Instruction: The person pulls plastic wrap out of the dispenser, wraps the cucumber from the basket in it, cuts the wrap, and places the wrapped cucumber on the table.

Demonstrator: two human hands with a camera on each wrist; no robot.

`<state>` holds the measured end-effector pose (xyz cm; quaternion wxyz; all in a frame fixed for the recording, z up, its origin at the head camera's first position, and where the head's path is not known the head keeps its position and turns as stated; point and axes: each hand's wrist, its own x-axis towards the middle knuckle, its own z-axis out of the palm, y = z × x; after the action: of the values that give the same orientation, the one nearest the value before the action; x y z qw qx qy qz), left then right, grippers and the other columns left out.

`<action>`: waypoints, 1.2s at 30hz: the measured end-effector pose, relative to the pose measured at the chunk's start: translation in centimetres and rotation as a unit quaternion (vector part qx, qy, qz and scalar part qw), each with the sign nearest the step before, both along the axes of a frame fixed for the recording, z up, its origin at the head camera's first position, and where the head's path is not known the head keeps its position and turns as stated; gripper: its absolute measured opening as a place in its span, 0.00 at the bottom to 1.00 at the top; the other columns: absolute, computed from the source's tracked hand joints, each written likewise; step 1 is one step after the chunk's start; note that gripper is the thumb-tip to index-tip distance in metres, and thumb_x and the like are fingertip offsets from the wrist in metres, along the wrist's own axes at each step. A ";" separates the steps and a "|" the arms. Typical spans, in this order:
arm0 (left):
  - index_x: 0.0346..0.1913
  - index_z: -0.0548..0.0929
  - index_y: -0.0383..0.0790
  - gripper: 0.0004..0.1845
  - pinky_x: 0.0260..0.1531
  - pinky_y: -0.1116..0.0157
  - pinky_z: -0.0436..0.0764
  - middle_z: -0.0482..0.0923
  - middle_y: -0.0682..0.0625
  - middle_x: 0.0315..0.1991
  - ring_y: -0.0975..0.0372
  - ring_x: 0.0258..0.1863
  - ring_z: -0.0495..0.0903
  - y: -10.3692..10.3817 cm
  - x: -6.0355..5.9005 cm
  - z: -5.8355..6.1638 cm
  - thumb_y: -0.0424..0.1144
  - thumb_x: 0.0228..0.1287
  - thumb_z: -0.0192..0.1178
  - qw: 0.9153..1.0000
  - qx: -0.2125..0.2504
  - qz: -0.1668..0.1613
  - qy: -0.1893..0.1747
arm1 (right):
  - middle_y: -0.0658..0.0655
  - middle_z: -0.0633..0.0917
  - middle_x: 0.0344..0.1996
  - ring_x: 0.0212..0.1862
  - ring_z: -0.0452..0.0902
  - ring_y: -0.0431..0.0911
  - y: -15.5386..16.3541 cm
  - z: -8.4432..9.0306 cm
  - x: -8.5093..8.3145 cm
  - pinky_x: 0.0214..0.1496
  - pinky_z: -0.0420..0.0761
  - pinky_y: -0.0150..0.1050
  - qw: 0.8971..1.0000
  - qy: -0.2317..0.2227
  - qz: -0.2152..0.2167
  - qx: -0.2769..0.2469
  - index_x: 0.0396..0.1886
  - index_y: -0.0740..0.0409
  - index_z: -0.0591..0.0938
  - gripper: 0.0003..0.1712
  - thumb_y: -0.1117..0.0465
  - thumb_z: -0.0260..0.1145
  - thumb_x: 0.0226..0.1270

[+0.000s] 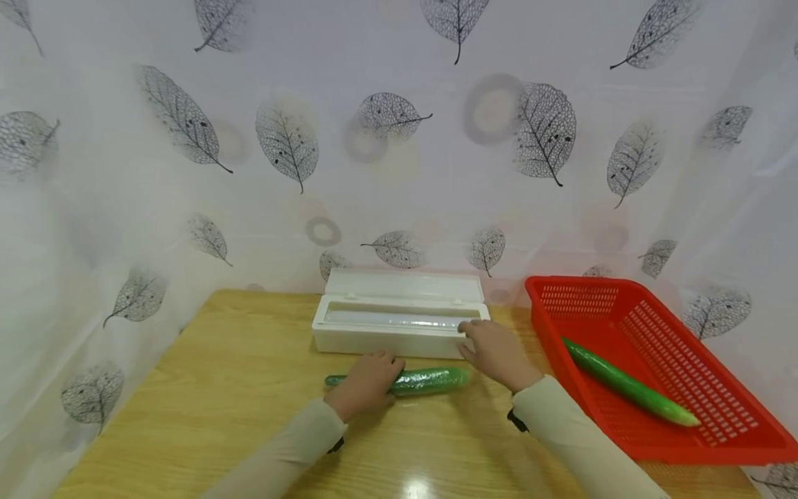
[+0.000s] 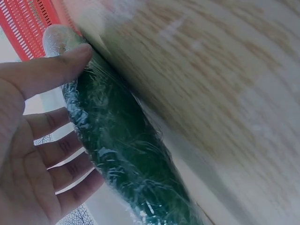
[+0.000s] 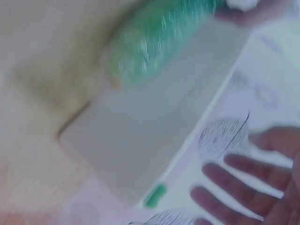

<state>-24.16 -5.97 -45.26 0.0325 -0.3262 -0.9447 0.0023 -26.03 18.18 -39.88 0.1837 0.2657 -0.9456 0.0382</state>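
Observation:
A cucumber wrapped in cling film (image 1: 430,380) lies on the wooden table (image 1: 237,388), just in front of an open white cling-film dispenser box (image 1: 399,326). My left hand (image 1: 368,381) rests on the cucumber's left part. In the left wrist view its thumb (image 2: 56,68) touches the wrapped cucumber (image 2: 126,154) and its straight fingers lie spread along the other side. My right hand (image 1: 495,350) is at the box's right end with fingers relaxed. The blurred right wrist view shows those fingers (image 3: 234,183) spread and apart from the box (image 3: 154,131).
A red plastic basket (image 1: 717,409) stands at the right of the table and holds an unwrapped cucumber (image 1: 630,383). A leaf-patterned white curtain (image 1: 399,138) closes off the back and both sides. The left half of the table is bare wood.

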 end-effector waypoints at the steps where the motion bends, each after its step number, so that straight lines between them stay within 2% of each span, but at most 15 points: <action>1: 0.49 0.75 0.44 0.25 0.44 0.61 0.79 0.78 0.51 0.41 0.59 0.42 0.78 0.0 0.0 0.0 0.48 0.50 0.70 1.000 0.002 -0.001 0.002 | 0.56 0.84 0.25 0.26 0.79 0.49 0.3 0.3 -0.6 0.26 0.79 0.42 1.000 0.020 -0.011 -0.010 0.34 0.60 0.82 0.11 0.59 0.70 0.53; 3: 0.48 0.75 0.43 0.24 0.43 0.62 0.80 0.78 0.51 0.40 0.60 0.40 0.77 0.1 0.0 -0.1 0.49 0.51 0.70 1.000 0.001 -0.003 0.009 | 0.57 0.83 0.22 0.24 0.77 0.51 0.7 0.5 -1.8 0.24 0.77 0.43 0.998 0.055 -0.029 -0.028 0.29 0.62 0.82 0.07 0.62 0.70 0.53; 6: 0.47 0.76 0.42 0.22 0.40 0.63 0.80 0.78 0.51 0.39 0.60 0.38 0.77 0.2 0.1 -0.3 0.47 0.53 0.69 1.000 0.007 0.004 0.006 | 0.60 0.81 0.19 0.24 0.75 0.53 1.4 0.0 -3.5 0.26 0.76 0.46 0.995 0.079 -0.054 -0.021 0.23 0.63 0.80 0.07 0.63 0.68 0.53; 10: 0.46 0.76 0.41 0.20 0.37 0.63 0.79 0.78 0.49 0.38 0.60 0.36 0.77 0.0 0.3 -0.4 0.45 0.53 0.68 1.000 0.022 0.017 -0.015 | 0.61 0.78 0.20 0.29 0.73 0.55 1.9 -1.2 -5.1 0.30 0.75 0.49 0.993 0.057 -0.102 -0.002 0.22 0.64 0.79 0.10 0.61 0.65 0.56; 14: 0.44 0.76 0.41 0.18 0.35 0.64 0.78 0.77 0.50 0.35 0.61 0.34 0.76 -0.9 0.6 -0.3 0.43 0.52 0.68 0.999 0.040 0.017 -0.021 | 0.61 0.77 0.22 0.30 0.72 0.54 2.4 -2.1 -5.8 0.29 0.75 0.49 0.991 0.031 -0.131 0.007 0.24 0.63 0.79 0.11 0.59 0.64 0.58; 21: 0.45 0.77 0.42 0.19 0.30 0.65 0.76 0.76 0.53 0.34 0.64 0.31 0.74 -4.1 1.4 0.6 0.40 0.49 0.68 0.996 0.081 0.024 -0.041 | 0.59 0.76 0.22 0.28 0.72 0.54 2.6 -2.8 -6.1 0.27 0.75 0.48 0.990 0.060 -0.125 0.003 0.25 0.62 0.78 0.09 0.60 0.65 0.57; 27: 0.47 0.78 0.43 0.21 0.36 0.61 0.79 0.77 0.52 0.38 0.62 0.36 0.76 -7.4 2.3 1.3 0.40 0.48 0.69 0.992 0.105 0.049 -0.051 | 0.60 0.76 0.23 0.26 0.73 0.55 2.7 -3.2 -6.3 0.26 0.75 0.48 0.991 0.059 -0.122 -0.008 0.26 0.62 0.78 0.08 0.61 0.64 0.56; 31: 0.46 0.79 0.43 0.21 0.40 0.58 0.80 0.78 0.51 0.41 0.59 0.40 0.78 -9.7 2.6 1.7 0.42 0.47 0.70 0.990 0.118 0.062 -0.039 | 0.60 0.75 0.22 0.25 0.72 0.56 2.8 -3.4 -6.5 0.25 0.74 0.48 0.991 0.059 -0.119 -0.013 0.26 0.62 0.77 0.07 0.62 0.64 0.56; 36: 0.46 0.79 0.45 0.21 0.40 0.59 0.81 0.79 0.51 0.43 0.60 0.42 0.78 -12.3 2.9 2.4 0.45 0.48 0.71 0.989 0.126 0.081 -0.018 | 0.59 0.75 0.22 0.25 0.72 0.54 2.9 -3.4 -6.5 0.25 0.74 0.47 0.991 0.062 -0.116 -0.015 0.25 0.62 0.77 0.07 0.62 0.63 0.56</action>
<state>-21.22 -18.31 -42.88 0.0562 -0.2418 -0.9613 -0.1198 -32.55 21.05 -43.33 0.2489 0.1537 -0.9561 0.0149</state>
